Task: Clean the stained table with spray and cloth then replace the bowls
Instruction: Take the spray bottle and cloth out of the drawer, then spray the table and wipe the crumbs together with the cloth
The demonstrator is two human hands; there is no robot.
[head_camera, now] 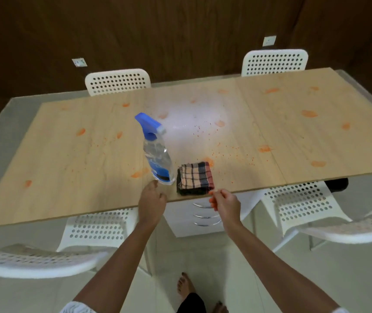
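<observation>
Near the front edge of the table stood a clear spray bottle with a blue trigger head, partly filled with a colourless liquid. Just beside it on the right lay a folded checked cloth, close to but apart from the bottle. The left hand reached toward the bottle's base, fingers relaxed and holding nothing, its fingertips right at the bottle; contact could not be told. The right hand hovered at the cloth's near corner, fingers loosely curled, gripping nothing. Orange stains and fine specks were scattered across the pale wooden top. White perforated chairs stood on both sides of the table, against a dark brown wall.
</observation>
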